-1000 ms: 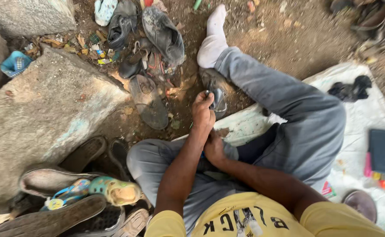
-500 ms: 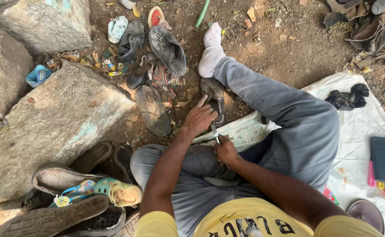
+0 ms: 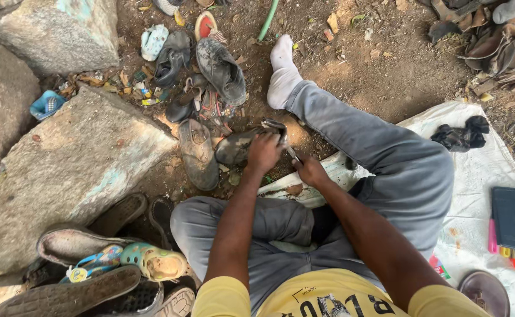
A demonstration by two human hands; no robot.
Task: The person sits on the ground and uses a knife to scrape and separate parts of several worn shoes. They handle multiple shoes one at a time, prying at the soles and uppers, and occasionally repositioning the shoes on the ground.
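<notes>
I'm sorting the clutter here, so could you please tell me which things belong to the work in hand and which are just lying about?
In use:
left hand
right hand
dark shoe
thin tool

Lying about:
worn shoes
black cloth
dark tablet
big rock

Worn shoes (image 3: 210,64) crowd the dirt ahead of the left hand (image 3: 263,154), with a rock (image 3: 75,164) walling off the left side. Bare ground (image 3: 380,70) beyond the outstretched leg (image 3: 363,135) lies open; the white sheet (image 3: 474,176) on the right is mostly free.

Yellow short-sleeved shirt (image 3: 333,296) with dark print, grey trousers (image 3: 404,176), white sock (image 3: 282,70).
</notes>
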